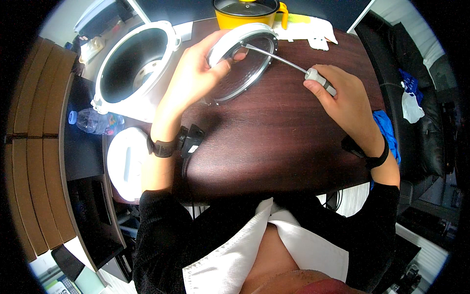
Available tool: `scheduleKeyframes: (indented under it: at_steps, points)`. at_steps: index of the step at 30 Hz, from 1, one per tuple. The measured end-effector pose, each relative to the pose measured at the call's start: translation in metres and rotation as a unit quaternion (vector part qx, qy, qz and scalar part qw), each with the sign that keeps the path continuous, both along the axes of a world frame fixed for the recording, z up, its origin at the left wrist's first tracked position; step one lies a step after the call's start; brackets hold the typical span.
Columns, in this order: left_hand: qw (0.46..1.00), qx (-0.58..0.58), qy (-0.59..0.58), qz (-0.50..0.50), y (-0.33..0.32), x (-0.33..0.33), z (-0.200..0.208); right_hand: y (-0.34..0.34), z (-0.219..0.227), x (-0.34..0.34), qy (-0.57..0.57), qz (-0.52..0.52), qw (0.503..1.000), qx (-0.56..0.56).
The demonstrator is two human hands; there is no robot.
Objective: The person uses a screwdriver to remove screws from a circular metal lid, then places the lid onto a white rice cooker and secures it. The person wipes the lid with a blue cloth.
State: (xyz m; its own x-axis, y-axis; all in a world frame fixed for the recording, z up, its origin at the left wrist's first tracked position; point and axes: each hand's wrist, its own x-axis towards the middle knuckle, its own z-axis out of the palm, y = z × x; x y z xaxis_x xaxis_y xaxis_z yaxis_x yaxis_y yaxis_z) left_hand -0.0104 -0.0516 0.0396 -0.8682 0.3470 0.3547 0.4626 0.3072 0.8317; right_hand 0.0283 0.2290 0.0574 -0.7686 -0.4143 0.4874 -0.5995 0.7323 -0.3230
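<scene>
Grey-handled screwdriver (312, 74) in curled right hand (346, 96), tip at lid (247, 73)

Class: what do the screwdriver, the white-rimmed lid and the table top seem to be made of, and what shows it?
Screwdriver: shaft probably polished metal, from its silvery shine; handle, smooth and pale, likely plastic.
White-rimmed lid: rim probably glossy plastic, being smooth and white; the dark centre is unclear.
Table top: wood or laminate, satin finish, from its brown grain and soft glare.
</scene>
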Motion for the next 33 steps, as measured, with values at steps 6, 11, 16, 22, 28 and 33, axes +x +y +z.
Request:
scheduleKeyframes:
  at_steps: [6,11,16,22,28,33]
  points:
    - [0.999,-0.033,0.018,-0.014,0.0,0.001,0.003,0.001,0.0,-0.001,0.01,0.004,1.0,0.006]
    - [0.999,-0.047,0.017,-0.015,0.0,0.004,0.003,0.007,0.009,-0.005,0.027,0.0,0.999,0.036]
    - [0.997,-0.055,0.045,-0.018,0.002,0.004,0.002,0.008,0.03,-0.001,0.045,-0.014,0.994,0.101]
    - [0.996,-0.068,0.056,0.015,0.008,0.007,0.0,0.005,0.038,-0.001,0.133,-0.047,0.973,0.181]
    - [0.993,-0.078,0.07,0.044,0.009,0.012,0.002,0.002,0.042,-0.004,0.128,-0.033,0.977,0.17]
    - [0.992,-0.057,0.094,0.058,0.012,0.011,-0.004,0.019,0.019,-0.024,0.0,0.052,0.994,0.097]
